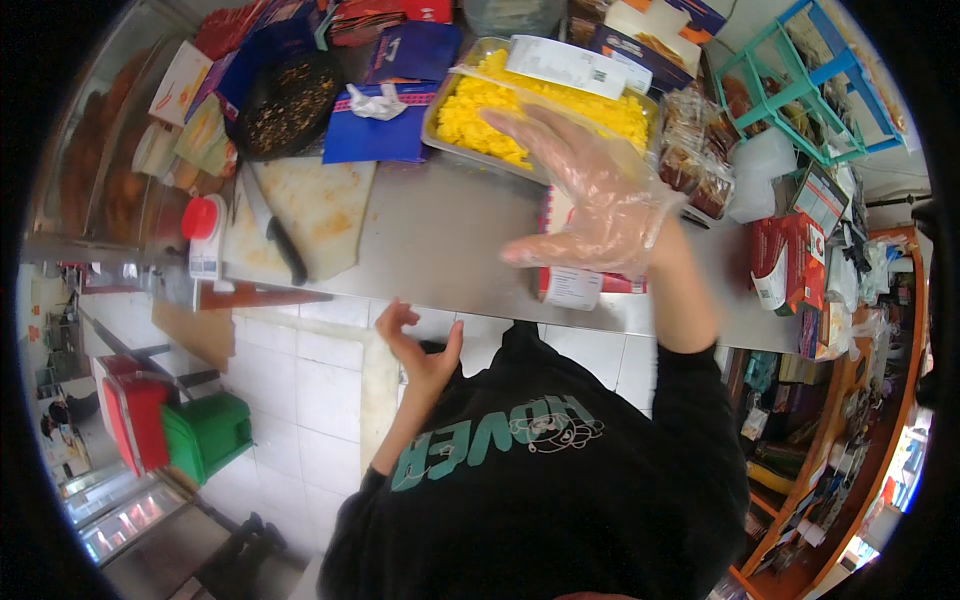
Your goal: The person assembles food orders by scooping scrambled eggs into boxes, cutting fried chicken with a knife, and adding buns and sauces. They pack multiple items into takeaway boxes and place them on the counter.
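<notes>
My right hand [590, 190], in a clear plastic glove, is raised over the steel counter with thumb and fingers spread, holding nothing. Just beyond its fingertips is a metal tray [432, 128] of crumbly yellow food [470, 110], with a white printed paper [565, 66] across its far side. Partly hidden under that hand, a red and white box [573, 288] lies near the counter's front edge. My bare left hand [420, 350] hangs just off that edge, its fingers loosely bent, thumb apart, nothing in it.
On the left, a black-handled knife [278, 235] lies on a stained cutting board [325, 205], beside a red-capped container [204, 235]. Behind are a dark round pan [290, 105] and blue folded cartons [370, 135]. Packaged goods [700, 150], a teal rack [775, 90] and a red box [788, 262] stand right.
</notes>
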